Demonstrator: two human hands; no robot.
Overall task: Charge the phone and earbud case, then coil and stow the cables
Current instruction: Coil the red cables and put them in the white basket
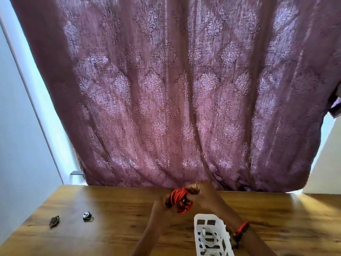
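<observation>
Red cable (180, 199), wound into a tight bundle, is held over the wooden table (110, 228) between both hands. The left hand (163, 204) grips its lower side and the right hand (198, 190) pinches the upper loops. The white basket (198, 218), holding a white cable (207, 237), lies just nearer the person, under the right forearm.

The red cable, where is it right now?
In the head view the red cable is coiled between the left hand and right hand, over the middle of the wooden table, just beyond the white basket.
</observation>
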